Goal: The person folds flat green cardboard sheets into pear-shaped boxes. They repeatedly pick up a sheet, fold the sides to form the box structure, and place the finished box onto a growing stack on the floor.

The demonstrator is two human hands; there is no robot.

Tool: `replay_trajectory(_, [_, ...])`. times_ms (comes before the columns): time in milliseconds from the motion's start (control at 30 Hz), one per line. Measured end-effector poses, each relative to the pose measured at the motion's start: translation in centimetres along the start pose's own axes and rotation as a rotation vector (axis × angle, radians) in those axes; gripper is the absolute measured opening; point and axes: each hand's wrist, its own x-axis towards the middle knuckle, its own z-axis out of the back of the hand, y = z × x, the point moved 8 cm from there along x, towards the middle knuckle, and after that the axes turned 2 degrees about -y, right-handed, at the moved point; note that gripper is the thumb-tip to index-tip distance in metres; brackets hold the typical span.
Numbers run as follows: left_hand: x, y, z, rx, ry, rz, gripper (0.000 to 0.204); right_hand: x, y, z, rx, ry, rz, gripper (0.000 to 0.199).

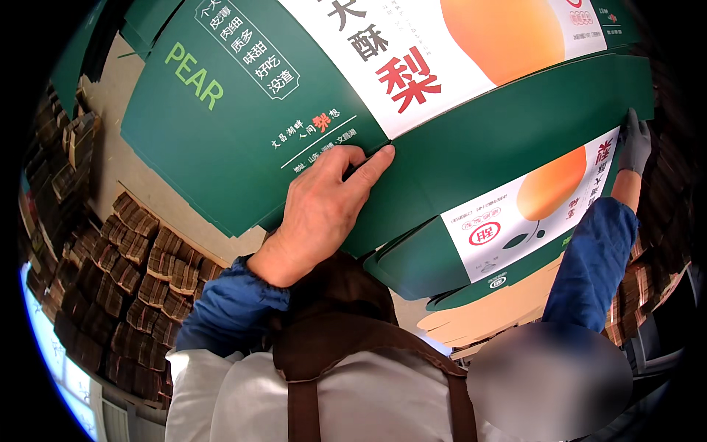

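A large green and white printed cardboard sheet (pixel 243 140), with orange-yellow fruit pictures on it, spreads across the upper part of the view. Bare and bent at the fingers, my left hand (pixel 317 206) grips the sheet by a crease near its middle. The thumb lies along the green panel and part of the fingers is hidden. At the far right my right hand (pixel 635 145), in a grey glove, grips the sheet's outer edge, with fingers partly out of sight behind it. A folded-down flap (pixel 526 206) with a white patch hangs between my two arms.
Several stacks of bundled brown cardboard (pixel 140 258) stand on the floor at the left. More stacks (pixel 637 295) are at the right, below my right arm. Pale floor (pixel 110 162) shows beside the sheet's left edge. Tan cardboard (pixel 479 309) lies beneath the flap.
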Motion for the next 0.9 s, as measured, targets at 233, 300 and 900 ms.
replay_trajectory(233, [0.2, -0.2, -0.1, 0.035, 0.053, -0.005, 0.057, -0.3, 0.4, -0.7, -0.049, 0.016, 0.031, 0.037])
replay_trajectory(300, [0.2, -0.2, -0.1, 0.043, 0.066, -0.007, 0.059, -0.4, 0.3, -0.8, -0.043, 0.011, 0.021, 0.037])
replay_trajectory(900, [1.0, -0.9, 0.1, 0.036, 0.145, 0.012, 0.05, 0.8, -2.0, -0.5, 0.009, -0.045, 0.012, 0.045])
